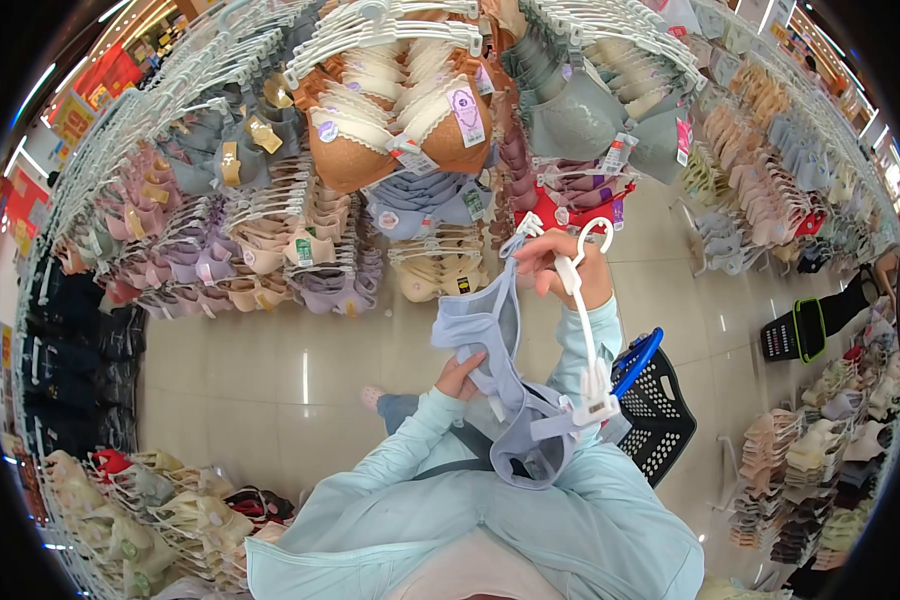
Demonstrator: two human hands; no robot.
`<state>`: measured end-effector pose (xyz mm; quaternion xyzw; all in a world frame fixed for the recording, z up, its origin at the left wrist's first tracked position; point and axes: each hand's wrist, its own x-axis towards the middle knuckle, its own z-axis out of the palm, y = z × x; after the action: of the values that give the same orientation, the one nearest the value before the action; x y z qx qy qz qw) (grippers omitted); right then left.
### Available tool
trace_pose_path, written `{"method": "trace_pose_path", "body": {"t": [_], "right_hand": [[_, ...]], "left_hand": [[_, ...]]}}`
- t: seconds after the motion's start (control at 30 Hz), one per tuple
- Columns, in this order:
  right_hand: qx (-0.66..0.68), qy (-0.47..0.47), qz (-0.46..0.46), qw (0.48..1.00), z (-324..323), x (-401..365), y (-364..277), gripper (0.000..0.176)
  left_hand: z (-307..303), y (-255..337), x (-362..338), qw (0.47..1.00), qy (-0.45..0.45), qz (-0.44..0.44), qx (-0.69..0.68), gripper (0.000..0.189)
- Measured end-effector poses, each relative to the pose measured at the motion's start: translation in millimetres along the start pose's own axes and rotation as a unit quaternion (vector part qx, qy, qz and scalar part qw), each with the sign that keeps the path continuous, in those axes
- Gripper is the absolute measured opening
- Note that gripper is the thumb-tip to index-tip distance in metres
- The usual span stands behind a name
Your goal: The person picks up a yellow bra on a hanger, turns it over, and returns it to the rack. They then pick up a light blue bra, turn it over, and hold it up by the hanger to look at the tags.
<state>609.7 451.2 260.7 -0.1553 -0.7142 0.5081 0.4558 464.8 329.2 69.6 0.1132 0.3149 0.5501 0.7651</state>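
In front of my body hangs a light blue bra [482, 335] on a white plastic hanger [582, 310]. My right hand [570, 268] is closed on this hanger just below its hook. One end clip of the hanger, near my right fingertips, has a strap of the bra beside it; the other end points down toward my chest. Lower down, my left hand [460, 376] pinches the bra near a cup. A black shopping basket [660, 415] with a blue handle [638, 362] is beside my right forearm, and how it is carried is hidden.
Racks of hanging bras rise ahead, with brown bras [370, 150] and grey-green bras [580, 115] nearest. More racks stand at the right and lower left. Dark folded garments [80, 350] line the left side. Another person's black basket [792, 330] is at the far right. Pale floor tiles [270, 390] lie below.
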Motion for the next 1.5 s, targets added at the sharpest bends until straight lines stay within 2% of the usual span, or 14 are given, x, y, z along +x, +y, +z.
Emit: {"method": "trace_pose_path", "body": {"t": [0.13, 0.2, 0.23, 0.3, 0.33, 0.43, 0.47, 0.93, 1.07, 1.13, 1.23, 1.33, 1.5], "right_hand": [[-0.022, 0.051, 0.01, 0.998, 3, 1, 4, 0.032], [-0.038, 0.091, 0.031, 0.995, 5, 3, 4, 0.03], [-0.038, 0.091, 0.031, 0.995, 5, 3, 6, 0.03], [-0.132, 0.131, 0.043, 0.982, 5, 3, 12, 0.03], [-0.154, 0.137, 0.045, 0.977, 4, 3, 15, 0.029], [-0.225, 0.154, 0.044, 0.961, 3, 3, 23, 0.029], [-0.2, 0.161, 0.06, 0.965, 3, 3, 25, 0.029], [-0.23, 0.13, 0.053, 0.963, 3, -1, 26, 0.027], [-0.229, 0.136, 0.051, 0.962, 4, -2, 22, 0.028], [-0.236, 0.13, 0.049, 0.962, 4, -2, 22, 0.029], [-0.247, 0.116, 0.04, 0.961, 7, 0, 25, 0.029], [-0.22, 0.121, 0.059, 0.966, 12, -1, 28, 0.029], [-0.191, 0.095, 0.061, 0.975, 19, 9, 31, 0.03]], "left_hand": [[-19, -4, 1, 0.997, -0.057, -0.047, -0.036, 0.039], [3, 2, -10, 0.993, 0.033, -0.015, 0.109, 0.041], [12, 5, -18, 0.993, 0.034, -0.015, 0.109, 0.041], [26, 9, -29, 0.997, -0.016, 0.038, 0.068, 0.045], [9, -1, -20, 0.991, -0.092, 0.066, 0.075, 0.047], [8, 0, -23, 0.989, -0.099, 0.049, 0.097, 0.047], [8, 1, -24, 0.988, -0.103, 0.04, 0.108, 0.047], [10, 22, -45, 0.948, -0.165, -0.081, 0.259, 0.046], [11, 22, -48, 0.957, -0.168, -0.031, 0.235, 0.045], [23, 24, -51, 0.972, -0.159, -0.001, 0.172, 0.046], [-1, 17, -49, 0.956, -0.174, 0.012, 0.235, 0.045], [-3, 10, -61, 0.966, -0.151, 0.015, 0.211, 0.045], [1, 38, -50, 0.971, -0.13, 0.036, 0.197, 0.046]]}}
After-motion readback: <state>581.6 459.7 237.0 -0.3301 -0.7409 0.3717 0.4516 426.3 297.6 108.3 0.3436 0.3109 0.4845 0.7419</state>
